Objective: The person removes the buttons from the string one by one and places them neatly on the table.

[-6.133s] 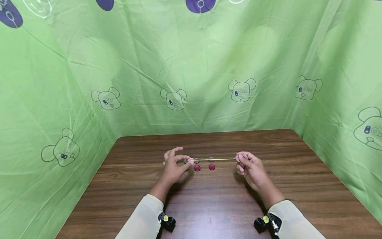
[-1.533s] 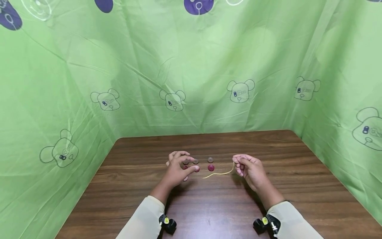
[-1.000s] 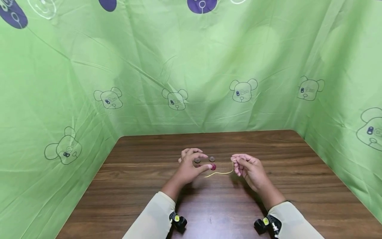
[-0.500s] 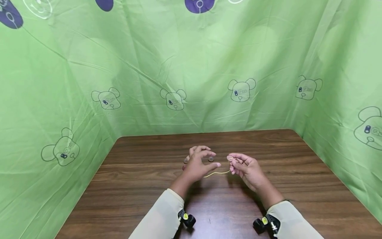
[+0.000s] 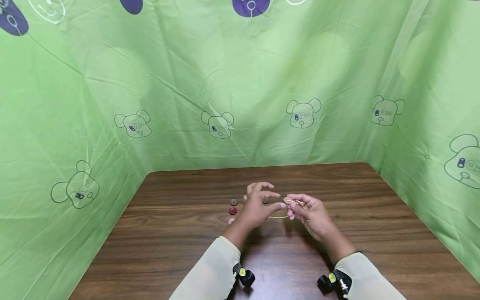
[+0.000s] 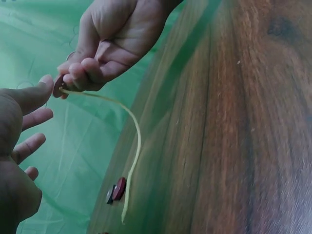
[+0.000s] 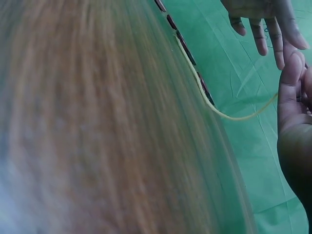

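Note:
My right hand pinches a small pink button between thumb and fingers, above the table. From the button a thin yellow cord hangs in a curve, and its free end reaches down beside buttons in the left wrist view. It seems to pass through the button's hole. Just left of the button is my left hand, thumb and fingers spread and holding nothing. In the left wrist view its thumb tip comes very near the button; I cannot tell whether they touch.
On the brown wood table left of my left hand lie a brown button, a dark red button and a pale pink button. Another brown button shows behind my left fingers. A green cloth surrounds the table's back and sides.
Earlier both hands stretched the cord taut between them. My left hand has since let go of its end and moved right, close to my right hand, which has shifted slightly left with the button.

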`<state>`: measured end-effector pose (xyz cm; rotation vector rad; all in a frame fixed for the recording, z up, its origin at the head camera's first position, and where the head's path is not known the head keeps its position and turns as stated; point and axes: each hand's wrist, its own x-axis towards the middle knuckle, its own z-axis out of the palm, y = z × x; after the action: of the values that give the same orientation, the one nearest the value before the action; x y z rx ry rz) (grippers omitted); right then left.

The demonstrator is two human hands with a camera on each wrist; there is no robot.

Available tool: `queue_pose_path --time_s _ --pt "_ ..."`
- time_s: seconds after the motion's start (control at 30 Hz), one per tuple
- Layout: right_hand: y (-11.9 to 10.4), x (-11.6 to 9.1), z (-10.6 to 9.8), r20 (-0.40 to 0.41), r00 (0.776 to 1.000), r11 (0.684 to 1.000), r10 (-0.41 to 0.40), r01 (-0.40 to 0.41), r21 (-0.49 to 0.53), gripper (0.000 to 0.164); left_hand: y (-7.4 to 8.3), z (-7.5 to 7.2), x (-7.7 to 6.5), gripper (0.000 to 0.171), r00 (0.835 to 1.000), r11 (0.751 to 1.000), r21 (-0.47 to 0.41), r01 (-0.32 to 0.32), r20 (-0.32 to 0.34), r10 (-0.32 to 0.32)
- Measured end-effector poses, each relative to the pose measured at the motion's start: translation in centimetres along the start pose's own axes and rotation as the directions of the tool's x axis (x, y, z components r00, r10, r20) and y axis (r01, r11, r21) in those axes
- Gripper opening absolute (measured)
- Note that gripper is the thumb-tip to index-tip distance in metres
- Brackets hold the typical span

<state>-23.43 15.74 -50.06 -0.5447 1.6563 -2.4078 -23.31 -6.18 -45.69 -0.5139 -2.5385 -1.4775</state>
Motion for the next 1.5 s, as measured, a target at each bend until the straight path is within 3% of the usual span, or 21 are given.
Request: queue_pose_path --time_s 0.27,0.63,0.8,1.5 --pt "0.2 -0.1 0.0 0.01 1.0 1.0 -0.002 0.003 -0.009 0.022 0.2 0.7 -0.1 0.029 1.0 1.0 0.022 0.019 -0.002 -0.019" --pt "0.4 -0.1 0.3 0.044 0.999 1.0 -0.028 0.029 -0.009 0.021 -0.5 1.2 -0.2 0.02 1.0 0.999 0.028 -0.026 -0.015 0.026" --pt "0.4 -0.1 0.3 0.056 0.998 0.999 -0.037 0.038 -0.014 0.021 -0.6 1.1 -0.2 0.017 0.998 0.998 0.018 -0.056 -0.014 0.056" --pt "0.0 -0.1 0.2 -0.034 0.999 0.999 -0.036 0.035 -0.027 0.015 -1.4 -0.5 -0.4 0.018 0.998 0.999 0.007 -0.047 -0.049 0.047"
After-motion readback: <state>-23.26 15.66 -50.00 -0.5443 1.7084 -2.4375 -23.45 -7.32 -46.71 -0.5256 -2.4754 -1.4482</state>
